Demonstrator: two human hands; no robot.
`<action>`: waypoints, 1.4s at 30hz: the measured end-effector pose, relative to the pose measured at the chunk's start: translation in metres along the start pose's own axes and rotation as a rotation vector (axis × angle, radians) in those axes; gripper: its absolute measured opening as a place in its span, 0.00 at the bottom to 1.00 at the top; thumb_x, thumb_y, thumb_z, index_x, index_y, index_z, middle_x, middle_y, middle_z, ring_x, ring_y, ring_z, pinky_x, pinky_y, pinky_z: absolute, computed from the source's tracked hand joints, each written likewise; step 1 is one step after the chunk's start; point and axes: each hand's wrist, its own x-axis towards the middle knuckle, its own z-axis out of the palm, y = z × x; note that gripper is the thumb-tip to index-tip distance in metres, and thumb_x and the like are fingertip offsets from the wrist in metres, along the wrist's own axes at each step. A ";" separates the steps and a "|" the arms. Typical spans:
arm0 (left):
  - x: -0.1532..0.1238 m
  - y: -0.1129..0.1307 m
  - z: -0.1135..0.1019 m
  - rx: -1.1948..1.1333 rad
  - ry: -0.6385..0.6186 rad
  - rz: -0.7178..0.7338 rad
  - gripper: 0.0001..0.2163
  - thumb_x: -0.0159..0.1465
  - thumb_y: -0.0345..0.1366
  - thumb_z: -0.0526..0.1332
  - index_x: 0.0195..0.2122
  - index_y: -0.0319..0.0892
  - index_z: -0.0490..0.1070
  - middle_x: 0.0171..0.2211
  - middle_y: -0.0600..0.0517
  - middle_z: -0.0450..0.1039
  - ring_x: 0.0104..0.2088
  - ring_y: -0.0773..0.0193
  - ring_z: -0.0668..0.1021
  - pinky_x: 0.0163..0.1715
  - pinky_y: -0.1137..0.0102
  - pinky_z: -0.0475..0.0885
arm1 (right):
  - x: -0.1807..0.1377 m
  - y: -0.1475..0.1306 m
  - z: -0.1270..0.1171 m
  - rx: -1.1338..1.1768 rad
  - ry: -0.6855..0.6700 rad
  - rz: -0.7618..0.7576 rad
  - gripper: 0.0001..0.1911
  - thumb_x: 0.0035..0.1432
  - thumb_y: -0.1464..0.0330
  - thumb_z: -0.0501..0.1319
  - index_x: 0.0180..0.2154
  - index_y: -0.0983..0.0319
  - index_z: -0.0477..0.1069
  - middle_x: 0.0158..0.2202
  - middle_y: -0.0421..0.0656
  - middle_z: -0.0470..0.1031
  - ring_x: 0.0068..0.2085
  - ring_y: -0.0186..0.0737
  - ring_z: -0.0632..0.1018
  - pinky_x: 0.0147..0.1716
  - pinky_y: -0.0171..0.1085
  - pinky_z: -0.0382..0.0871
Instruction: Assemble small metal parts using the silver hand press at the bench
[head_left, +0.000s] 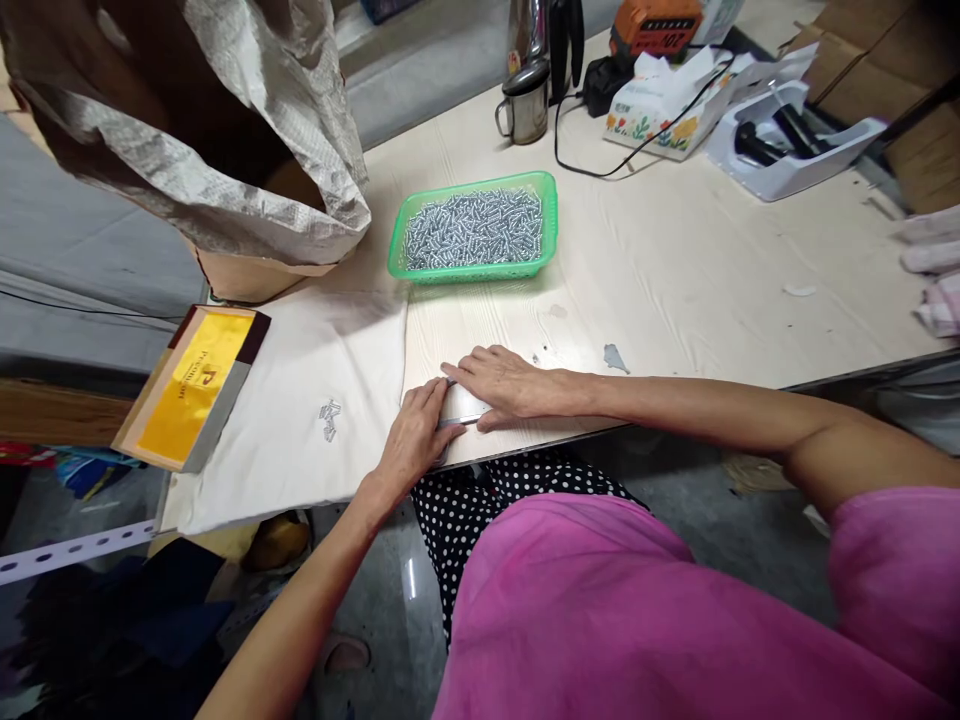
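At the table's front edge, both hands are on a flat, pale piece with a thin metallic strip along its near side; its exact kind I cannot make out. My left hand is closed round its left end, the thumb pressed on the strip. My right hand lies over its right part, with fingers at the far edge and thumb at the near one. Behind the hands stands a green plastic basket filled with small silvery metal parts. Several similar parts lie on the white cloth at left.
A box with a yellow lining sits at the cloth's left edge. Behind it rises a large open woven sack. At the back are a metal mug, a tissue box, an orange battery pack and a white tray.
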 end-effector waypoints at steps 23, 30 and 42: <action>0.037 0.006 0.000 0.131 -0.007 -0.085 0.11 0.72 0.43 0.63 0.45 0.41 0.78 0.39 0.45 0.77 0.45 0.51 0.76 0.45 0.60 0.74 | 0.004 0.014 0.022 -0.064 0.032 0.074 0.09 0.73 0.72 0.55 0.43 0.64 0.74 0.45 0.51 0.74 0.49 0.48 0.70 0.46 0.44 0.67; 0.007 0.019 0.026 0.108 0.250 -0.052 0.24 0.73 0.43 0.61 0.67 0.40 0.64 0.62 0.36 0.72 0.62 0.45 0.74 0.62 0.49 0.72 | 0.003 0.040 -0.001 0.039 0.039 -0.063 0.25 0.69 0.54 0.63 0.53 0.69 0.73 0.50 0.56 0.73 0.48 0.50 0.69 0.50 0.46 0.64; -0.019 0.065 0.054 -0.082 0.179 0.059 0.26 0.75 0.45 0.58 0.70 0.42 0.61 0.68 0.37 0.68 0.73 0.46 0.64 0.71 0.42 0.60 | 0.047 0.044 -0.019 -0.084 0.040 0.178 0.10 0.70 0.72 0.58 0.49 0.64 0.75 0.48 0.52 0.77 0.50 0.50 0.69 0.44 0.43 0.53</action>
